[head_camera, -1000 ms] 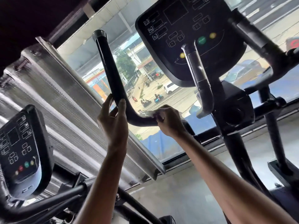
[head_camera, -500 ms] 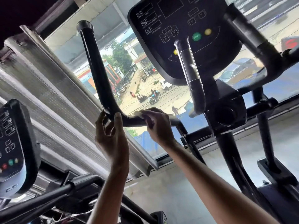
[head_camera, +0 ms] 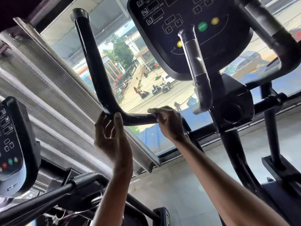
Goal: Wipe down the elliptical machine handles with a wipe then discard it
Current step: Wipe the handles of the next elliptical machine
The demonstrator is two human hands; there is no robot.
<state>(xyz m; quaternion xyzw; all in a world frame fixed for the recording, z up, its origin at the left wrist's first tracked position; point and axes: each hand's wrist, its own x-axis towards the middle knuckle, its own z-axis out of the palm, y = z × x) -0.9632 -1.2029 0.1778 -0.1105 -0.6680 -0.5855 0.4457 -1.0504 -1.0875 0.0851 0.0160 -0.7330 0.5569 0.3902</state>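
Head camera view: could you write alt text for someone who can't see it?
A person's right hand presses a wipe onto a black elliptical handle, while the left hand steadies its bend. The console and a street-facing window sit behind.

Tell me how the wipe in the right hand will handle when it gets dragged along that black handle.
The wipe looks thin and crumpled under the right hand, so it is probably floppy and light, bunching rather than staying flat. The handle is glossy and curved, so the wipe likely slides easily. The left hand at the bend should help steady the handle.
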